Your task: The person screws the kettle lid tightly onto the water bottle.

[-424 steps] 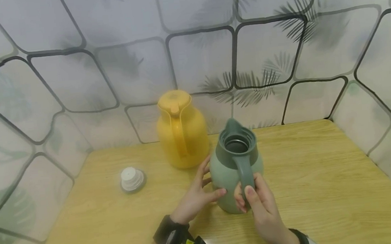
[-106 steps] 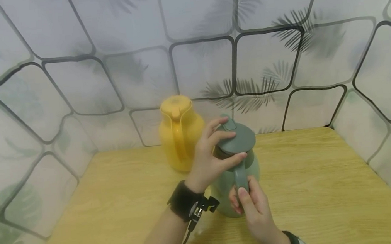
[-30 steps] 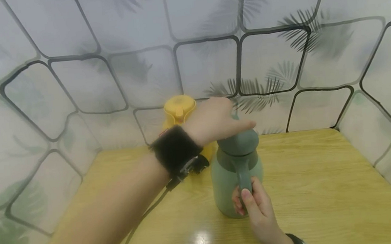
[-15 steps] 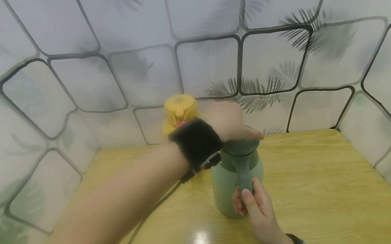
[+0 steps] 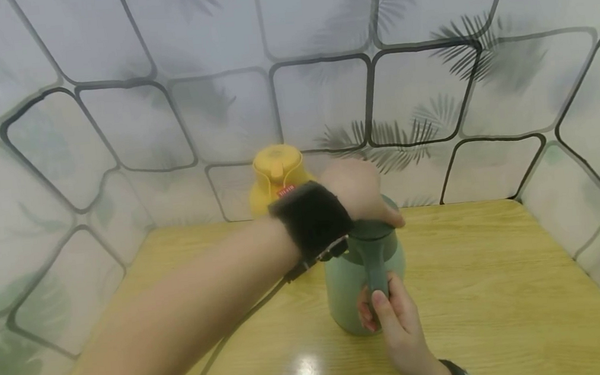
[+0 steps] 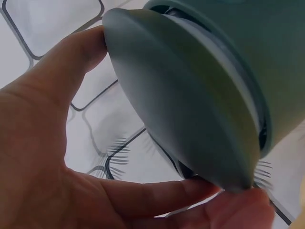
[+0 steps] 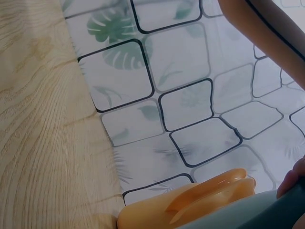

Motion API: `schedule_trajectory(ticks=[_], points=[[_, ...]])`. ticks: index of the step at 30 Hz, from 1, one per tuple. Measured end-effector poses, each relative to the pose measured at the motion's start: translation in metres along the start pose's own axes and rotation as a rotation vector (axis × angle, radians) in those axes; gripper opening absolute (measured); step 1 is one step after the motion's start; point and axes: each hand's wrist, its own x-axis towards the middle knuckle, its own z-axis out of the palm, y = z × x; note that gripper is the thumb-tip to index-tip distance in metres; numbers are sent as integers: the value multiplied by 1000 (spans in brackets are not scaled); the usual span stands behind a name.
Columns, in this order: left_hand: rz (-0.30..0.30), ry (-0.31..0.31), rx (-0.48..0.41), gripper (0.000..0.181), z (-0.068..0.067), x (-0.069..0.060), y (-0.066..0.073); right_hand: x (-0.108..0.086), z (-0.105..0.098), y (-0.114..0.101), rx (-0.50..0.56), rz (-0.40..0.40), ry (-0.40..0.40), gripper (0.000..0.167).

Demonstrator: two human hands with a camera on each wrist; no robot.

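A pale green thermos jug [image 5: 344, 297] stands upright on the table, its darker green handle [image 5: 374, 264] facing me. My right hand [image 5: 400, 330] grips that handle, the thumb along it. My left hand [image 5: 356, 191] reaches over the top and holds the dark green lid [image 6: 176, 100]. In the left wrist view, the thumb is at one edge of the lid and the fingers at the opposite edge. A narrow gap with a white ring shows between lid and jug neck [image 6: 281, 57]. The left forearm and hand hide part of the lid in the head view.
A yellow thermos jug [image 5: 278, 165] stands behind and left, partly covered by my left wrist, with a small red label [image 5: 285, 191]. A cable [image 5: 227, 337] runs from the wrist strap [image 5: 313, 219]. Patterned walls surround the wooden table [image 5: 491, 290].
A white-threaded piece on the table at left is gone, and the formerly uncovered green jug has its lid on. Lately my left hand has turned and shifted right over the lid; the right stayed.
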Motion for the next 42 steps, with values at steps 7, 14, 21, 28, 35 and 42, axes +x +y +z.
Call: schedule_trajectory(ticks=[7, 14, 21, 28, 35, 42], points=[[-2, -15, 12, 51, 0, 1, 0, 0, 0, -1, -12, 4, -1, 10], [52, -27, 42, 48, -1, 1, -2, 1, 0, -2, -25, 11, -7, 10], [104, -48, 65, 51, -3, 1, -6, 1, 0, -1, -29, -2, -21, 11], [123, -73, 65, 50, -7, 3, -8, 0, -1, 2, -10, -18, -20, 12], [150, -109, 86, 53, -10, 4, -8, -1, -1, 3, -8, -18, -12, 13], [184, -130, 127, 50, -13, 7, -8, -1, -1, 1, -23, 18, -11, 13]])
